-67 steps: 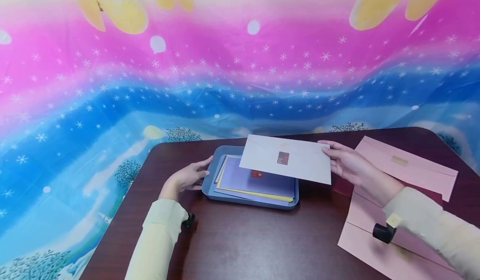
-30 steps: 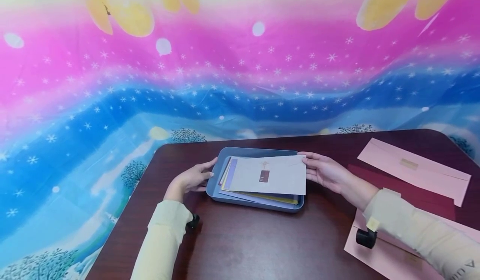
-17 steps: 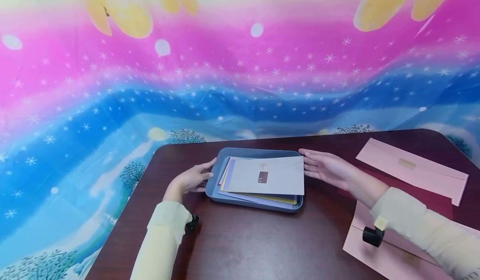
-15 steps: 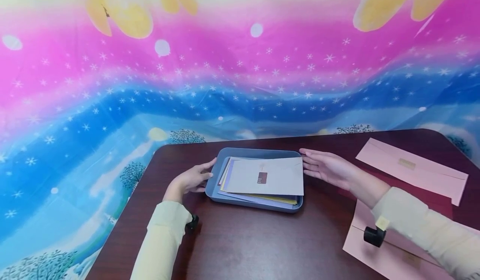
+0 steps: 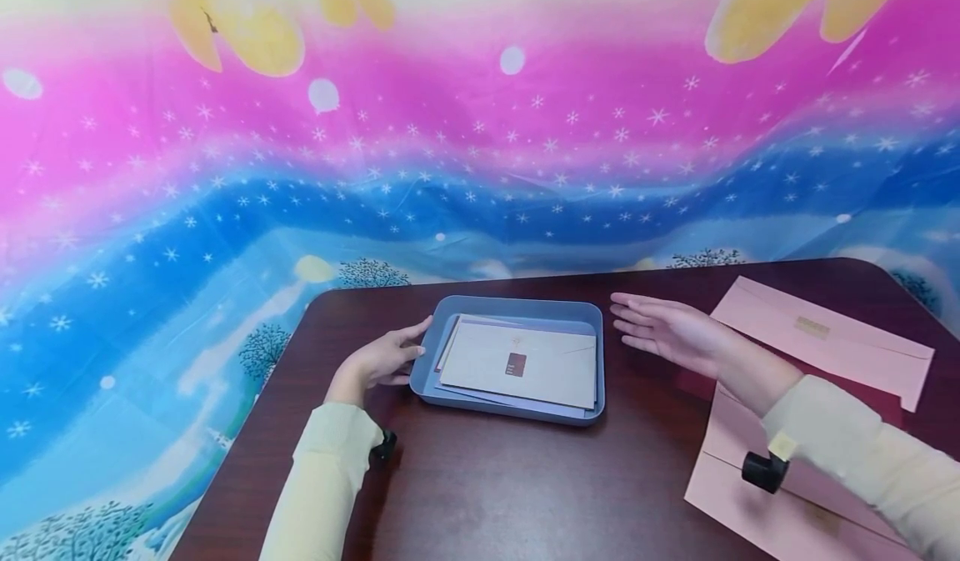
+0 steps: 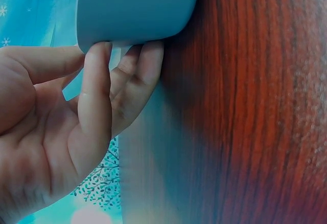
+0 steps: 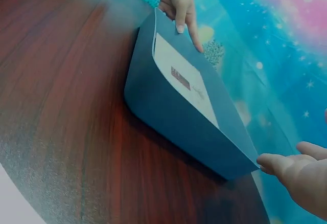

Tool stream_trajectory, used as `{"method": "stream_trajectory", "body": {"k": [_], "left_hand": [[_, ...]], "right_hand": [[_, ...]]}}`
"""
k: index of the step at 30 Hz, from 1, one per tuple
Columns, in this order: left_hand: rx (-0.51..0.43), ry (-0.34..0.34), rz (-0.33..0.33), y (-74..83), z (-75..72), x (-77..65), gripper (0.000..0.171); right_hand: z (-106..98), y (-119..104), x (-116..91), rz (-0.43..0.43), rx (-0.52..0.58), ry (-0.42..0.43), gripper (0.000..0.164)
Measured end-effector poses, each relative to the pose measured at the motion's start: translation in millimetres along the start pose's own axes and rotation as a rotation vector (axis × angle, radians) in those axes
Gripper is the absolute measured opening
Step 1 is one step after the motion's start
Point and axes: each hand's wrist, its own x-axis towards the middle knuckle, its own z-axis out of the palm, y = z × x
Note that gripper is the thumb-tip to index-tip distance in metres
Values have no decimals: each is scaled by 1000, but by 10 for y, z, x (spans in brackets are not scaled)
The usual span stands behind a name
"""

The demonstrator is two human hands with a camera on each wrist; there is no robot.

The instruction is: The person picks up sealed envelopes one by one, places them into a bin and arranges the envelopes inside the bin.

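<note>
A blue-grey tray [image 5: 498, 413] holds a stack of several envelopes, with a cream envelope [image 5: 551, 373] bearing a dark red label on top. My left hand [image 5: 378, 358] holds the tray's left end, the thumb at the rim and the fingers [image 6: 97, 88] against the outer wall in the left wrist view. My right hand [image 5: 667, 332] hovers past the tray's right end with its fingers straight and nothing in it. In the right wrist view its fingertips [image 7: 268, 162] appear beside the tray's corner. The lower envelopes are mostly covered.
On the right of the brown table [image 5: 480, 494] lie a pink envelope [image 5: 862, 353], a dark red one [image 5: 862, 390] and more pink envelopes [image 5: 738, 498], partly under my right forearm. A printed cloth [image 5: 525, 169] hangs behind the table.
The cream envelope came down over the tray onto the stack, then slid towards me to lie within the walls. My right hand let it go and drew back right. My left hand stayed on the tray.
</note>
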Motion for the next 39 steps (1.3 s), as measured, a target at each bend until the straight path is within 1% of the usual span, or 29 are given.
{"method": "stream_trajectory", "body": {"k": [2,4,8,10,14,17,22,27,32,35,39], "left_hand": [[5,3,1,-7,-4,1,63],[8,7,2,-14,-7,2,64],[6,6,3,-24,-5,-1,64],[1,5,2,-26,-5,-3,64],[1,9,2,-23,-9,-6,64],[0,11,0,-20,-12,-1,64],[2,11,2,-17,-15,8,63],[5,12,-1,-18,-17,4,63],[14,15,-6,-25,-9,-20,64],[16,17,-5,-34,-4,-30,64],[-1,11,-3,-47,2,-25,64]], "right_hand": [[-30,-10,-14,-20,-16,-11,67],[-58,-29,-26,-49,-9,-30,63],[-125,-94,-63,-106,36,-105,41],[-165,-138,-91,-122,57,-149,37],[-273,-240,-183,-138,53,-208,42],[-388,-306,-266,-149,36,-227,44],[-613,-367,-402,-172,-16,-222,49],[-867,-384,-571,-192,-90,-163,52],[-1143,-346,-754,-239,-83,-130,56],[-1275,-302,-861,-244,-107,-36,56],[-1409,-254,-1001,-189,-188,185,52]]}}
